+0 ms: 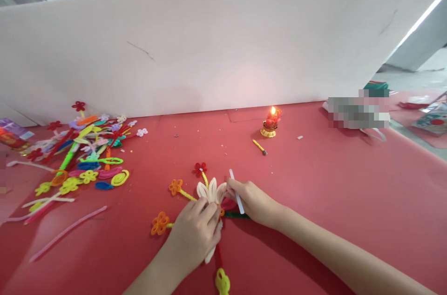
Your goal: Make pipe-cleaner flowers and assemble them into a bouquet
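My left hand (195, 232) is closed on a cream pipe-cleaner flower (210, 190) that rests on the red table (314, 183). My right hand (253, 202) pinches the flower's right petal and also holds a white stick (236, 192). A red stem runs down from the flower to a yellow loop (222, 281) near the bottom edge. Around the hands lie small flowers on yellow stems: a red one (200, 169) and two orange ones (175, 186) (160, 223). A green piece (235, 215) lies under my right hand.
A heap of coloured pipe-cleaner shapes (87, 150) covers the table's left. A lit red candle on a gold base (271, 123) burns near the white partition (223, 53), with a yellow stick (259, 146) before it. A long pink pipe cleaner (66, 233) lies front left.
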A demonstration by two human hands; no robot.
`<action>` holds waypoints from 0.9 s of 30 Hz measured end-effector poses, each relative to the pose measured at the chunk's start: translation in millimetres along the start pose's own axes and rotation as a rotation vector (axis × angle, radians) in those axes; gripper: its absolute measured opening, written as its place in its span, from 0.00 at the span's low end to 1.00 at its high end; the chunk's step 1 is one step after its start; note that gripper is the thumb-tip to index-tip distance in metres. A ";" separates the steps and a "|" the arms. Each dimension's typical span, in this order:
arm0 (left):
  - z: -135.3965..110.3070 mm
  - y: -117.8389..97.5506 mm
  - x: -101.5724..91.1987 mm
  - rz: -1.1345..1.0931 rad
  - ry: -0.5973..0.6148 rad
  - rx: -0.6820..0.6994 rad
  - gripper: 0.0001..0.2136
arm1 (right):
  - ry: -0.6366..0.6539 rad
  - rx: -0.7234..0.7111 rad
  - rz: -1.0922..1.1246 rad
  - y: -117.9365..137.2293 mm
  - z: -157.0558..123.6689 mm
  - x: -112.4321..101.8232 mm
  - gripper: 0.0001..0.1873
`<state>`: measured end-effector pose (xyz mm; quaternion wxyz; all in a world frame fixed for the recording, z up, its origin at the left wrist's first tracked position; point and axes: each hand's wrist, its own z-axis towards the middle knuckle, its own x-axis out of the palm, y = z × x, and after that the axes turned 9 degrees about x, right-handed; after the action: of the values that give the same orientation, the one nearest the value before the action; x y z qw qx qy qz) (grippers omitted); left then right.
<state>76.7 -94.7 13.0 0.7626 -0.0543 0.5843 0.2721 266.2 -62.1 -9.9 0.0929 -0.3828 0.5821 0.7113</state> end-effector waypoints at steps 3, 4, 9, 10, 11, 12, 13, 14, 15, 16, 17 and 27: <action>-0.1 -0.4 0.0 0.000 0.002 0.002 0.09 | 0.011 0.016 0.042 3.2 -1.0 -2.2 0.13; -0.1 -0.6 0.1 0.002 0.001 0.004 0.09 | 0.010 0.022 0.057 4.4 -1.4 -3.1 0.13; -0.3 -1.9 0.2 -0.009 -0.013 -0.001 0.08 | -0.014 0.038 0.057 4.8 -0.1 -2.5 0.12; -1.0 -1.7 0.2 -0.022 -0.021 -0.008 0.09 | -0.024 0.026 0.029 3.7 0.6 -1.4 0.12; -2.0 -1.0 0.0 -0.043 -0.030 -0.018 0.09 | -0.033 0.009 -0.006 2.4 1.2 -0.3 0.11; -3.4 0.2 -0.1 -0.075 -0.041 -0.031 0.10 | -0.045 -0.014 -0.041 1.3 1.7 0.7 0.11; -5.2 1.8 -0.3 -0.119 -0.056 -0.049 0.10 | -0.054 -0.038 -0.072 0.5 1.9 1.3 0.10; -7.1 4.0 -0.5 -0.173 -0.073 -0.071 0.10 | -0.059 -0.062 -0.093 0.2 1.7 1.3 0.09; -9.2 6.5 -0.7 -0.230 -0.092 -0.101 0.10 | -0.059 -0.078 -0.102 0.3 1.3 0.7 0.09; -11.3 9.2 -0.9 -0.282 -0.111 -0.138 0.10 | -0.055 -0.085 -0.102 0.8 0.6 -0.5 0.09; -13.1 12.0 -1.1 -0.325 -0.131 -0.178 0.10 | -0.047 -0.085 -0.100 1.5 -0.1 -2.2 0.08; -18.1 28.0 -5.0 -0.515 -0.242 -0.471 0.08 | 0.010 -0.028 -0.075 0.8 -2.2 -8.6 0.10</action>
<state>46.9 -80.1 18.5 0.8362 -0.3414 0.3784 0.2027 272.6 -61.6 -3.8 0.1115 -0.4091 0.5578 0.7135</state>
